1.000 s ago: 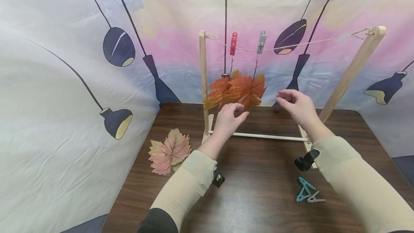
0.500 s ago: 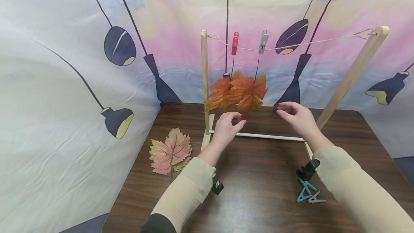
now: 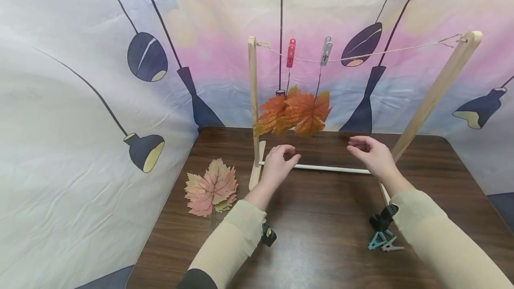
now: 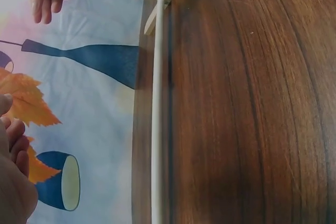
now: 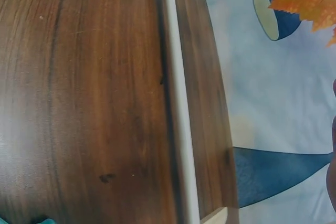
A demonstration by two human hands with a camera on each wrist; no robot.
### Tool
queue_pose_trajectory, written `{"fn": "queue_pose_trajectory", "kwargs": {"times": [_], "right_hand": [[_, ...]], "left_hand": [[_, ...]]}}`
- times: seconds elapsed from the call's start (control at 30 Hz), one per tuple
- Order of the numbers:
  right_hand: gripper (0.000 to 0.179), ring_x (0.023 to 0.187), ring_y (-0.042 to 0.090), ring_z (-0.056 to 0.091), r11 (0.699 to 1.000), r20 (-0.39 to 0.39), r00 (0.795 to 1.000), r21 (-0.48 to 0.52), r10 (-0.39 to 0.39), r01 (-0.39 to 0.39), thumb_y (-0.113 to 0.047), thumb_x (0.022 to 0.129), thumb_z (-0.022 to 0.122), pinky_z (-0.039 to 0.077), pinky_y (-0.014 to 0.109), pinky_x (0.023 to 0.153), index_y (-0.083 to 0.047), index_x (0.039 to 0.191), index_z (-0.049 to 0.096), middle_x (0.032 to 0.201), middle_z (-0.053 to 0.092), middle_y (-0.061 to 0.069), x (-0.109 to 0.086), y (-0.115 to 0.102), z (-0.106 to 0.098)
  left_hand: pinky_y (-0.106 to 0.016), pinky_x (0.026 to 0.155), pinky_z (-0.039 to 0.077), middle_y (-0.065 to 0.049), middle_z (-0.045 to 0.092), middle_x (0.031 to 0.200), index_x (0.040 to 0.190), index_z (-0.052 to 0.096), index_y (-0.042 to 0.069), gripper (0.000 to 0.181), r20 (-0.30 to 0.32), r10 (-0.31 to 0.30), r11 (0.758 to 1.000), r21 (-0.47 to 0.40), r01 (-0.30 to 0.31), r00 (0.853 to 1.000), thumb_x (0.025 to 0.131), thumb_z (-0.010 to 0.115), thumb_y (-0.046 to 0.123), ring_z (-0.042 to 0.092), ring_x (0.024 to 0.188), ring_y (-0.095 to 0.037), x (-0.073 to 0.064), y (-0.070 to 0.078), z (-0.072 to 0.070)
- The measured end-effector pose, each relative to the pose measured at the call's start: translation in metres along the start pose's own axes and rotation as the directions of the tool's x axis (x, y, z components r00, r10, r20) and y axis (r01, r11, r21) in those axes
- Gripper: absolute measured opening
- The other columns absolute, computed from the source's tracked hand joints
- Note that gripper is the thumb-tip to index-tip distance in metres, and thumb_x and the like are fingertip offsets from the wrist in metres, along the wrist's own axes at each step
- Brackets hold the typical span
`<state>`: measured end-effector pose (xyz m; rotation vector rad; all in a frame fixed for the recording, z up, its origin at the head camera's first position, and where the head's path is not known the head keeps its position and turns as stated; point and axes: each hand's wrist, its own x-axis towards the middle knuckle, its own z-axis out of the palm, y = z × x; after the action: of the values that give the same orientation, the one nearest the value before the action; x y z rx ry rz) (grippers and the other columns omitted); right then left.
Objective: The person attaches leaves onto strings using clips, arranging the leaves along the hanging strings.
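Wrinkled fabric backdrop point(image 3: 80, 200), pastel washes plus printed dark lamp shapes point(image 3: 147, 57), behind a dark wood-grain table point(image 3: 313, 244) with rounded far corners and a soft sheen. On it we have a pale wooden frame point(image 3: 313, 167): flat left post point(image 3: 253, 88), round-topped right post point(image 3: 437, 97), smooth white crossbar point(image 3: 341, 169) low between them. Thin twine point(image 3: 401, 50) tied near both post tops, slight sag. Red clothespin point(image 3: 291, 52) and gray clothespin point(image 3: 326, 51) sit on the twine toward the left post, each biting a thin dark stem point(image 3: 319, 81). Orange leaves point(image 3: 309, 113) hang from them, jagged, veined, overlapping.

Our left hand point(image 3: 279, 164) is below the orange leaves, apart from them; fingers loosely bent, narrow gap to thumb. Our right hand point(image 3: 374, 157) is near the right post, same relaxed curve, narrow gap too.

Pinkish leaves point(image 3: 213, 186) lie stacked at left, serrated, yellow-green edges. Teal clothespins point(image 3: 376, 241) and a pale clothespin point(image 3: 392, 244) lie bunched; our right wrist camera point(image 3: 383, 217) partly covers the teal ones.
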<state>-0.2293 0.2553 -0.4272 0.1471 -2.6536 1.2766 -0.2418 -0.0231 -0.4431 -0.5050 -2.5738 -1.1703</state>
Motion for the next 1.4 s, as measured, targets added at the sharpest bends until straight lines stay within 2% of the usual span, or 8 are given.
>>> {"fn": "queue_pose_trajectory", "kwargs": {"times": [0.1, 0.3, 0.6, 0.77, 0.97, 1.13, 1.23, 1.4], "right_hand": [[0.042, 0.083, -0.001, 0.053, 1.000, 0.003, 1.000, -0.008, 0.003, -0.003, -0.035, 0.090, 0.062, 0.043, 0.017, 0.066, -0.005, 0.118, 0.060, 0.108, 0.065, 0.013, -0.005, 0.005, 0.001], [0.042, 0.082, -0.004, 0.052, 0.999, 0.016, 0.999, -0.012, 0.033, -0.032, -0.035, 0.090, 0.062, 0.043, 0.017, 0.066, -0.005, 0.119, 0.059, 0.108, 0.065, 0.013, -0.016, 0.015, 0.003], [0.041, 0.082, -0.009, 0.050, 1.000, 0.036, 0.999, 0.007, -0.014, 0.014, -0.027, 0.090, 0.064, 0.044, 0.012, 0.068, 0.003, 0.119, 0.058, 0.111, 0.059, 0.016, -0.022, 0.025, 0.009], [0.043, 0.086, 0.005, 0.055, 1.000, 0.059, 0.998, -0.017, -0.001, 0.002, -0.031, 0.090, 0.064, 0.046, 0.017, 0.069, 0.000, 0.119, 0.059, 0.107, 0.064, 0.016, -0.024, 0.027, 0.012], [0.044, 0.092, 0.025, 0.057, 0.998, 0.106, 0.993, -0.050, 0.048, -0.043, -0.033, 0.090, 0.062, 0.046, 0.034, 0.075, -0.002, 0.121, 0.058, 0.102, 0.064, 0.013, -0.032, 0.033, 0.013], [0.044, 0.093, 0.029, 0.058, 0.996, 0.108, 0.992, -0.069, 0.060, -0.053, -0.032, 0.090, 0.063, 0.046, 0.042, 0.076, -0.001, 0.121, 0.058, 0.100, 0.064, 0.015, -0.042, 0.040, 0.015], [0.044, 0.093, 0.029, 0.057, 0.995, 0.103, 0.992, -0.082, 0.066, -0.057, -0.032, 0.089, 0.064, 0.046, 0.042, 0.076, -0.001, 0.120, 0.058, 0.098, 0.064, 0.014, -0.045, 0.043, 0.014], [0.042, 0.092, 0.027, 0.058, 0.994, 0.114, 0.990, -0.092, 0.078, -0.067, -0.031, 0.089, 0.064, 0.046, 0.038, 0.074, -0.001, 0.119, 0.059, 0.098, 0.064, 0.013, -0.050, 0.048, 0.012]], "left_hand": [[-0.035, 0.094, 0.040, 0.000, 0.066, 0.096, 0.101, 0.067, 0.009, 0.022, -0.004, 0.002, 1.000, 0.010, -0.002, 1.000, 0.085, 0.070, 0.024, 0.059, 0.096, -0.016, -0.002, -0.005, 0.002], [-0.035, 0.086, 0.045, -0.002, 0.067, 0.093, 0.098, 0.067, 0.007, 0.021, -0.033, 0.002, 1.000, 0.021, -0.001, 0.999, 0.084, 0.071, 0.021, 0.060, 0.093, -0.019, -0.009, -0.016, 0.003], [-0.035, 0.082, 0.047, -0.003, 0.067, 0.095, 0.099, 0.067, 0.005, 0.023, -0.015, -0.072, 0.997, -0.010, 0.072, 0.997, 0.084, 0.070, 0.023, 0.059, 0.094, -0.021, -0.021, -0.029, 0.001], [-0.035, 0.081, 0.047, -0.004, 0.067, 0.093, 0.097, 0.067, 0.004, 0.022, -0.039, -0.110, 0.994, -0.020, 0.109, 0.993, 0.083, 0.071, 0.021, 0.059, 0.094, -0.021, -0.028, -0.036, -0.002], [-0.036, 0.079, 0.047, -0.005, 0.067, 0.090, 0.093, 0.067, 0.001, 0.022, -0.073, -0.093, 0.996, 0.000, 0.093, 0.993, 0.081, 0.073, 0.019, 0.060, 0.090, -0.022, -0.036, -0.049, -0.005], [-0.038, 0.079, 0.047, -0.006, 0.067, 0.090, 0.093, 0.068, 0.002, 0.021, -0.096, -0.158, 0.987, 0.011, 0.160, 0.983, 0.081, 0.073, 0.019, 0.060, 0.089, -0.024, -0.043, -0.064, -0.011], [-0.039, 0.079, 0.047, -0.006, 0.068, 0.090, 0.093, 0.068, 0.004, 0.020, -0.115, -0.198, 0.980, 0.014, 0.201, 0.973, 0.081, 0.073, 0.020, 0.060, 0.089, -0.025, -0.046, -0.071, -0.016], [-0.040, 0.080, 0.046, -0.007, 0.068, 0.090, 0.093, 0.067, 0.003, 0.020, -0.147, -0.226, 0.974, -0.015, 0.226, 0.963, 0.080, 0.073, 0.017, 0.060, 0.090, -0.026, -0.049, -0.080, -0.020]]}}
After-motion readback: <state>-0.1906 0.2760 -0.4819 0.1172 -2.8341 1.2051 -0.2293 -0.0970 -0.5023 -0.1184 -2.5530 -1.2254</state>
